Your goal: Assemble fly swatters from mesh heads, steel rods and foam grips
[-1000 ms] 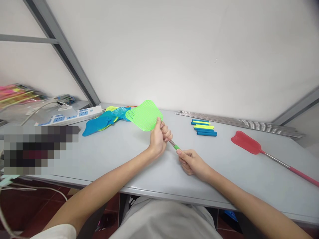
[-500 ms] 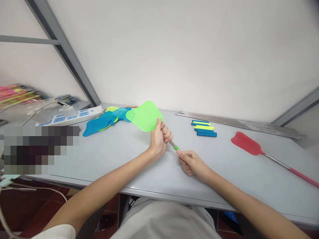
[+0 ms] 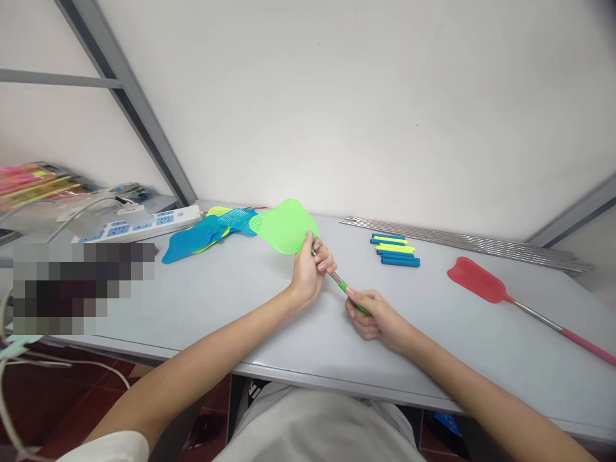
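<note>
Green swatter head [image 3: 285, 226]: held over the table [image 3: 226, 273]
Left hand [image 3: 310, 273]: curled around the metal shaft [image 3: 335, 276], beside the head
Right hand [image 3: 373, 314]: closed around the green grip [image 3: 343, 287]
Shaft: might bend if the hands push out of line
Grip: could slip under a loose hold

green handle [image 3: 343, 287]: partly hidden by right grip [image 3: 374, 316] | red handle [image 3: 588, 346]: cut by right edge

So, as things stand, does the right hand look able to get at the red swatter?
Probably yes: the right hand would likely have to let go of the green grip, but nothing visible blocks its way to the red swatter.
</note>
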A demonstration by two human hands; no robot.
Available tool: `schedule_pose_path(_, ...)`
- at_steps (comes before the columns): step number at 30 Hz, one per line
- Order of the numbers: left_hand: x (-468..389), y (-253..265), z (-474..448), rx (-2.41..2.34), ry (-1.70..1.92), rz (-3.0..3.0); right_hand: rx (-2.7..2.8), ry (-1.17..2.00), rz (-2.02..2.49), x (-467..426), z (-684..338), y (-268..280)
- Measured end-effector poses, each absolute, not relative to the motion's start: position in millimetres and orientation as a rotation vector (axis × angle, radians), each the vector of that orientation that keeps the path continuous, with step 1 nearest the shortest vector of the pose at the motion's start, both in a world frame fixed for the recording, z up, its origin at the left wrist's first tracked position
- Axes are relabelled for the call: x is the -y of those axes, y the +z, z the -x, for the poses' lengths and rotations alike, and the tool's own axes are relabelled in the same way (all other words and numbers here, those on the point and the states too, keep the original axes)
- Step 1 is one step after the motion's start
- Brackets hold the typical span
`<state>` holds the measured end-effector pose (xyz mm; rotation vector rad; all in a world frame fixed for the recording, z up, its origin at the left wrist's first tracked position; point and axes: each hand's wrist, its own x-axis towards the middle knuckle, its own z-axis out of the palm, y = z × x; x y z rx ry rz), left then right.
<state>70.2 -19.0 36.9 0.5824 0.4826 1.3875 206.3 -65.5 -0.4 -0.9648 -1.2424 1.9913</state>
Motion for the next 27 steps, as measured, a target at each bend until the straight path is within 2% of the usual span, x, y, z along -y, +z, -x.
schedule_pose_path(5,13.7,41.0,-64.8,-0.552,1.35,-0.664,1.256,1.887,1.003,61.9,-211.0,8.1)
schedule_pose_path(11,4.1,49.4,-54.3,-0.624,1.557,-0.812,1.328,1.763,1.01,53.3,-223.6,15.6)
schedule_pose_path(17,9.5,68.0,-53.8,-0.585,1.558,-0.879,1.543,1.774,0.874,55.2,-224.0,19.4)
schedule_pose_path(21,15.5,82.5,-62.0,-0.531,1.476,-0.947,1.59,1.786,0.753,62.7,-210.1,13.8)
schedule_pose_path(27,17.4,96.2,-80.3,-0.43,1.348,-0.997,1.537,1.63,0.696,61.2,-197.6,9.3)
